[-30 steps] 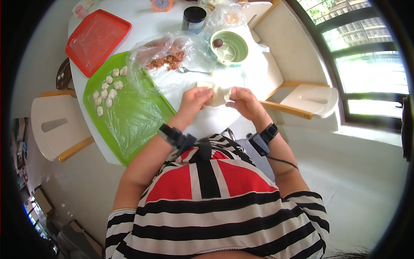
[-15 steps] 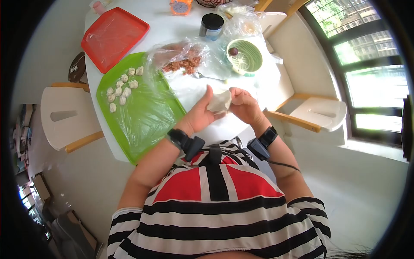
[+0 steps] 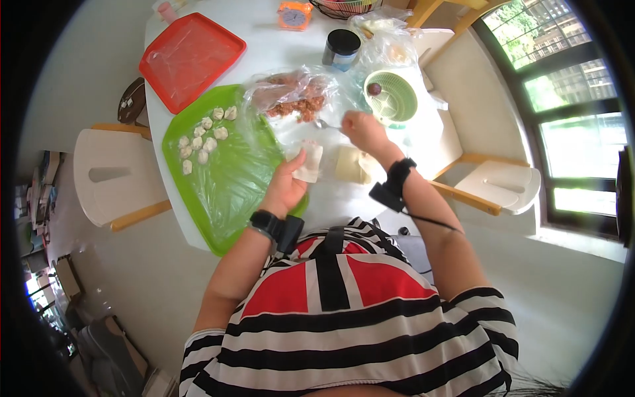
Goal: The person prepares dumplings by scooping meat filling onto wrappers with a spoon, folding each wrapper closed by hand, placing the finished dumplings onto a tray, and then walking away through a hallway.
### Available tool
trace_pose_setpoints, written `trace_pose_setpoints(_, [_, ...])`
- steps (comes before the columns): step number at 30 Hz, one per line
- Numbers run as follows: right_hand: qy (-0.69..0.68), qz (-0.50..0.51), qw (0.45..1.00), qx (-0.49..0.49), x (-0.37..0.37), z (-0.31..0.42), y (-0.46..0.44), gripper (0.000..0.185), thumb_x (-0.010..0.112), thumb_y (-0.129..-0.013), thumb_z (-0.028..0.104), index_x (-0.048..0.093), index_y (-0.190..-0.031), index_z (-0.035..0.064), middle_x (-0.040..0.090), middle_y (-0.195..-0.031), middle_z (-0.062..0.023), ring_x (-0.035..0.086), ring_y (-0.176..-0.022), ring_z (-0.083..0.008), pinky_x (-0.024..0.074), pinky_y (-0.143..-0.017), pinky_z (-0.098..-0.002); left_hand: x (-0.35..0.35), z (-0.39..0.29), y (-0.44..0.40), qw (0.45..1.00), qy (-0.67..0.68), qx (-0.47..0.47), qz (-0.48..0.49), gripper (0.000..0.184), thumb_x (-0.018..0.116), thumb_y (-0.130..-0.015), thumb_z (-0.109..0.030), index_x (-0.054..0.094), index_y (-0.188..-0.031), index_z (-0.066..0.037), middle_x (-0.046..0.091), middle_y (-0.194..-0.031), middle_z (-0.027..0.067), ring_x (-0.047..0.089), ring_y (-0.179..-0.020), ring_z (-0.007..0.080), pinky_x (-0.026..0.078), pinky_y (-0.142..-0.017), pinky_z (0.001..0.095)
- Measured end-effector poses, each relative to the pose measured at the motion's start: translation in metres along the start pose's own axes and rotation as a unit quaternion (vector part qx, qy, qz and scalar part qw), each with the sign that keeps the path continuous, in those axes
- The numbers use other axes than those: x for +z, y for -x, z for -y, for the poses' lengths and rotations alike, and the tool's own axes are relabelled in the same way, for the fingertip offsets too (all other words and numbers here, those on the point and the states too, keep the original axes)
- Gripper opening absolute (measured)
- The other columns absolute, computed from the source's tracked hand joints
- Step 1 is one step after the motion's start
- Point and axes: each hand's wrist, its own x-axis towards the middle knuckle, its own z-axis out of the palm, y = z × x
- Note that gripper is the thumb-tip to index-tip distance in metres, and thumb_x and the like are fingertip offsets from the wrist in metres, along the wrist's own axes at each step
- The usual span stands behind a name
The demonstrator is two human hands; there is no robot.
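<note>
My left hand (image 3: 286,189) holds a thin, pale dumpling wrapper (image 3: 309,164), with the thumb over its edge. Further up the table, my right hand (image 3: 365,131) is closed around the handle of a metal spoon (image 3: 321,124). The spoon's bowl lies by the minced meat filling (image 3: 296,108), which sits in a clear plastic bag (image 3: 281,89). Between my hands and nearer to me rests a stack of wrappers (image 3: 350,165). Several folded dumplings (image 3: 204,140) stand at the upper part of the green tray (image 3: 231,198), left of my left hand.
A red tray (image 3: 192,59) lies at the far left. To the right are a light green basket (image 3: 400,99) with a dark round item and a black-lidded jar (image 3: 342,49). An orange clock (image 3: 294,16) stands at the back. White chairs (image 3: 122,175) flank the table.
Both hands were together at the wrapper; now the left alone holds it. My right hand has let go, moved up and gripped the spoon. The wrapper stack has come into view.
</note>
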Motion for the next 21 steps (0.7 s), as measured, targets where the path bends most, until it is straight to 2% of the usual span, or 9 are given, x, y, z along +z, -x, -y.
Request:
trace_pose_setpoints(1, [-0.001, 0.000, 1.000, -0.003, 0.006, -0.014, -0.002, 0.013, 0.063, -0.081, 0.017, 0.063, -0.086, 0.0053, 0.066, -0.081, -0.0126, 0.065, -0.076, -0.0298, 0.0507, -0.068, -0.0356, -0.002, -0.004, 0.001, 0.999, -0.031, 0.018, -0.002, 0.040, 0.056, -0.094, -0.018, 0.048, -0.127, 0.001, 0.056, -0.125, 0.0114, 0.054, -0.117, 0.0218, 0.042, -0.102, 0.0345])
trace_pose_setpoints(2, [0.064, 0.018, 0.998, 0.013, 0.013, -0.027, -0.005, 0.011, 0.062, -0.081, 0.017, 0.063, -0.085, 0.0067, 0.066, -0.084, -0.0123, 0.064, -0.081, -0.0311, 0.0499, -0.072, -0.0379, -0.004, -0.008, 0.002, 0.997, -0.063, 0.037, -0.003, 0.039, 0.057, -0.093, -0.016, 0.047, -0.127, 0.001, 0.056, -0.125, 0.0121, 0.053, -0.117, 0.0226, 0.041, -0.103, 0.0349])
trace_pose_setpoints(3, [0.130, 0.035, 0.990, 0.030, 0.017, -0.033, -0.008, 0.010, 0.060, -0.081, 0.017, 0.063, -0.085, 0.0081, 0.066, -0.088, -0.0119, 0.063, -0.086, -0.0323, 0.0491, -0.076, -0.0402, -0.004, -0.012, 0.002, 0.997, -0.064, 0.040, -0.003, 0.039, 0.057, -0.093, -0.016, 0.047, -0.127, 0.001, 0.056, -0.125, 0.0121, 0.053, -0.117, 0.0226, 0.041, -0.103, 0.0349])
trace_pose_setpoints(6, [0.171, 0.062, 0.982, 0.046, 0.027, -0.042, -0.017, 0.012, 0.058, -0.081, 0.016, 0.063, -0.089, 0.0088, 0.064, -0.092, -0.0126, 0.061, -0.095, -0.0321, 0.0470, -0.081, -0.0423, -0.004, -0.019, 0.004, 0.998, -0.027, 0.063, -0.018, 0.040, 0.055, -0.094, -0.016, 0.046, -0.128, 0.003, 0.056, -0.125, 0.0129, 0.054, -0.116, 0.0239, 0.042, -0.102, 0.0356])
trace_pose_setpoints(8, [0.180, 0.077, 0.980, 0.030, 0.028, -0.042, -0.013, 0.013, 0.057, -0.081, 0.015, 0.062, -0.090, 0.0081, 0.064, -0.092, -0.0133, 0.060, -0.095, -0.0327, 0.0470, -0.081, -0.0430, -0.005, -0.025, 0.005, 0.995, -0.049, 0.080, -0.041, 0.037, 0.055, -0.094, -0.017, 0.048, -0.126, 0.003, 0.057, -0.123, 0.0124, 0.057, -0.113, 0.0226, 0.048, -0.096, 0.0371])
trace_pose_setpoints(13, [0.214, 0.089, 0.973, 0.001, 0.022, -0.040, -0.005, 0.018, 0.055, -0.083, 0.017, 0.060, -0.095, 0.0049, 0.064, -0.093, -0.0156, 0.060, -0.096, -0.0336, 0.0466, -0.082, -0.0446, -0.017, -0.026, -0.003, 0.983, -0.087, 0.119, -0.108, 0.036, 0.055, -0.095, -0.018, 0.050, -0.122, 0.004, 0.059, -0.119, 0.0125, 0.059, -0.108, 0.0225, 0.049, -0.094, 0.0355])
trace_pose_setpoints(15, [0.239, 0.108, 0.965, -0.030, 0.020, -0.042, -0.006, 0.019, 0.050, -0.086, 0.017, 0.056, -0.098, 0.0036, 0.063, -0.095, -0.0161, 0.060, -0.093, -0.0350, 0.0474, -0.078, -0.0455, -0.017, -0.028, -0.005, 0.978, -0.096, 0.128, -0.132, 0.035, 0.055, -0.095, -0.018, 0.051, -0.121, 0.005, 0.059, -0.118, 0.0127, 0.059, -0.108, 0.0224, 0.050, -0.093, 0.0351])
trace_pose_setpoints(19, [0.225, 0.110, 0.968, -0.002, 0.002, -0.020, -0.005, 0.019, 0.048, -0.090, 0.018, 0.052, -0.102, 0.0051, 0.063, -0.095, -0.0167, 0.060, -0.090, -0.0368, 0.0481, -0.072, -0.0454, -0.017, -0.035, -0.008, 0.972, -0.125, 0.148, -0.133, 0.034, 0.056, -0.094, -0.016, 0.052, -0.120, 0.005, 0.059, -0.117, 0.0125, 0.060, -0.107, 0.0226, 0.050, -0.092, 0.0348])
trace_pose_setpoints(21, [0.163, 0.078, 0.983, -0.015, -0.013, 0.005, -0.002, 0.017, 0.048, -0.091, 0.018, 0.050, -0.104, 0.0061, 0.062, -0.092, -0.0173, 0.059, -0.086, -0.0379, 0.0476, -0.068, -0.0460, -0.015, -0.041, -0.011, 0.972, -0.117, 0.154, -0.135, 0.033, 0.055, -0.094, -0.014, 0.052, -0.120, 0.005, 0.059, -0.117, 0.0126, 0.060, -0.107, 0.0228, 0.050, -0.092, 0.0347])
